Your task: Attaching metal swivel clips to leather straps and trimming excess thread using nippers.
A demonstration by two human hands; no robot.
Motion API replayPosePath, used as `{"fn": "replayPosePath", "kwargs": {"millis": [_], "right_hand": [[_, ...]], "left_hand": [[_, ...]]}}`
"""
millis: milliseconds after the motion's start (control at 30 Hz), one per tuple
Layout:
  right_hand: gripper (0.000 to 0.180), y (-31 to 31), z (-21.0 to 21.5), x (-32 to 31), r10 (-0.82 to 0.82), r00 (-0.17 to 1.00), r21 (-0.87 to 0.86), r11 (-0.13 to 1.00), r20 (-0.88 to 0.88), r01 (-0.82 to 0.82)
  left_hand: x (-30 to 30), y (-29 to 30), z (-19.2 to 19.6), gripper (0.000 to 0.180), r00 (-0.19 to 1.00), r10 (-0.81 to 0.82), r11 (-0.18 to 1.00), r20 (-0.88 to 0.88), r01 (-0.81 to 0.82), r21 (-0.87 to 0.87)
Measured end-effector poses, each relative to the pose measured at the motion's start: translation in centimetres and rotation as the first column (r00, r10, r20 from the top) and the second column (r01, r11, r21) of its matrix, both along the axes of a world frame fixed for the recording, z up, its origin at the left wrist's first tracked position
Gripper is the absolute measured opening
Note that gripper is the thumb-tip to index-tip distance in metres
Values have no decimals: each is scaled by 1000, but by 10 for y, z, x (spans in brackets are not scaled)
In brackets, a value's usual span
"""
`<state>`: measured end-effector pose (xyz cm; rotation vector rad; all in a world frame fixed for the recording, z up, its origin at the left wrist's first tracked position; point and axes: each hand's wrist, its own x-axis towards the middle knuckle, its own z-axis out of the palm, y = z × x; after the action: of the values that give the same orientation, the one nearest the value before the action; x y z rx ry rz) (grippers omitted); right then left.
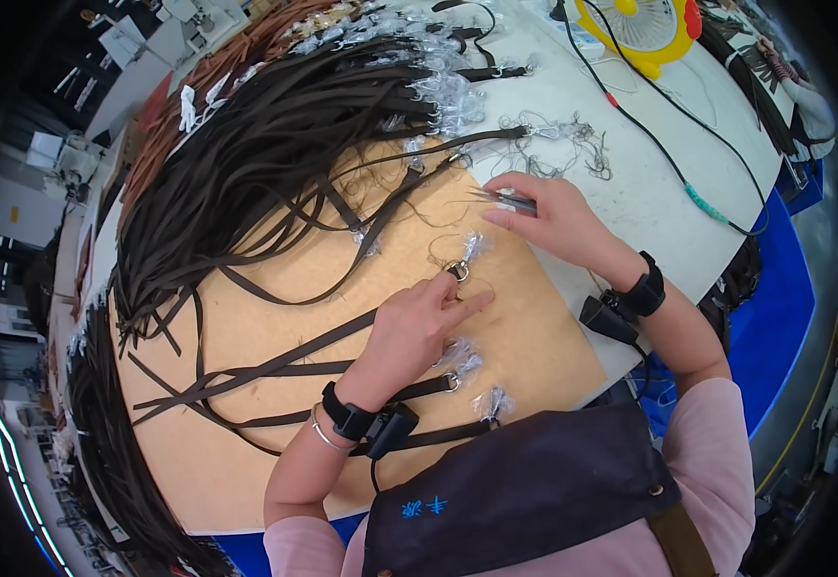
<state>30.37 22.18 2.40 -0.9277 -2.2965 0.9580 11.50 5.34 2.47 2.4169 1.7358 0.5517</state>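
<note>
My left hand is closed on the end of a dark brown strap, pressing it against the tan board. From its fingertips pokes a metal ring, joined to hardware wrapped in clear plastic. Loose dark threads curl beside the ring. My right hand is raised to the upper right of it, gripping small pointed thread snips whose tips face left, apart from the strap. Below my left hand lie more straps with rings and plastic-wrapped ends.
A large heap of dark straps covers the upper left, with brown straps behind. The tan board rests on a white table. Cut threads lie beyond my right hand. A yellow fan and cables stand at the back right.
</note>
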Motion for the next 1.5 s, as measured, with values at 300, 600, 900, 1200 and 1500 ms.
{"fn": "replayPosePath", "kwargs": {"millis": [300, 600, 900, 1200, 1500], "right_hand": [[25, -33, -11, -27, 233, 965, 136, 959, 120, -249], [23, -30, -6, 2, 154, 974, 121, 977, 165, -175], [33, 16, 15, -58, 554, 779, -252, 741, -294, -622], [28, -6, -14, -40, 603, 763, -694, 448, -232, -564], [27, -13, -17, -38, 511, 853, 20, 859, -106, -512]], "left_hand": [[-29, -6, -6, 24, 838, 375, 927, 396, -338, -164], [-32, 9, -16, 20, 835, 401, 916, 377, -371, -153], [-30, -2, 2, 14, 988, -82, 912, 134, 20, 409], [-32, -11, -5, 14, 970, -97, 904, 221, -7, 428], [-32, -8, -23, 12, 989, -21, 956, 148, -23, 292]]}}
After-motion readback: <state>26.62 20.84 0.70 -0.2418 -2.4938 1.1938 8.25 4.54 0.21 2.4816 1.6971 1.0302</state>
